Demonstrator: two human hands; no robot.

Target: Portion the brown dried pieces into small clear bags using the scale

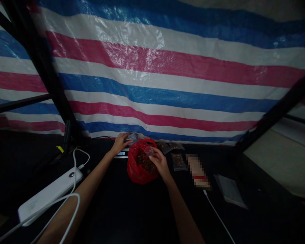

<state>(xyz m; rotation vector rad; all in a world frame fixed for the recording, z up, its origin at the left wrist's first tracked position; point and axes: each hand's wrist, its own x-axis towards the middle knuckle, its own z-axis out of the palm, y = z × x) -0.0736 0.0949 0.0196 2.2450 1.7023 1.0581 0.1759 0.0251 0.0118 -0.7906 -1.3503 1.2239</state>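
Observation:
A red plastic bag (134,169) stands with its mouth open, holding a heap of small brown dried pieces (143,161). My right hand (160,163) pinches a small clear plastic cup (149,151) above the bag's opening. Beyond the bag on the left, my left hand (120,144) has its thumb and fingers closed on the edge of a small clear plastic bag (132,137). That clear bag is over a small flat device with a lit display (121,154), which looks like a digital scale. The red bag and my left hand hide part of the device.
Filled clear packets (178,162) lie right of the red bag. Farther right are a blurred-out phone-shaped object (198,171) on a white cable and a stack of flat clear bags (230,190). A white power bank (49,195) with looping cables sits left. Striped sheeting (167,81) hangs behind.

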